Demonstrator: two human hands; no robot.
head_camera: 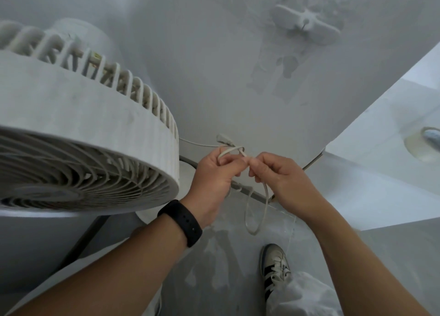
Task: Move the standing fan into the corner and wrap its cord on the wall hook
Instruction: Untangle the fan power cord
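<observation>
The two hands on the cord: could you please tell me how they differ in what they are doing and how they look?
The left hand pinches the cord near its looped upper end, while the right hand grips the strands whose loop hangs below. The left wrist wears a black band; the right wrist is bare. The left hand is nearer the fan; the right is farther from it. Both hold the same cord, fingertips almost meeting.

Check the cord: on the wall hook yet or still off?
Off. Both hands, left and right, pinch the cord, a loop hanging below them; the hook higher up the wall is bare.
</observation>
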